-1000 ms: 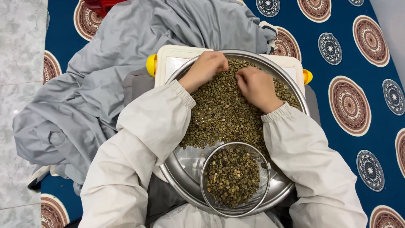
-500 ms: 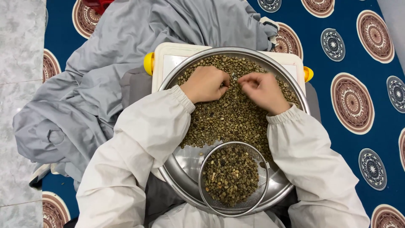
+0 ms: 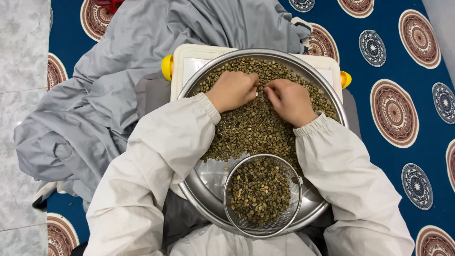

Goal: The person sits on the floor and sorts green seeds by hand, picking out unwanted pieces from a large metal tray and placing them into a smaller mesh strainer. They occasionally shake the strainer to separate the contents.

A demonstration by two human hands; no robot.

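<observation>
The left hand (image 3: 232,91) and the right hand (image 3: 290,100) are resting knuckles-up on a heap of greenish beans (image 3: 256,128), close together near the far side of a large round steel tray (image 3: 208,180). Both hands' fingers are curling down into the beans, fingertips nearly meeting; whether they are pinching anything I cannot tell. The beans are filling the far half of the tray, while a small wire-mesh sieve (image 3: 262,195) holding darker beans is sitting in the near part. The tray is lying on a white board (image 3: 189,61) with 2 yellow knobs, beside a crumpled grey cloth (image 3: 109,104) on a blue patterned carpet (image 3: 403,71).
</observation>
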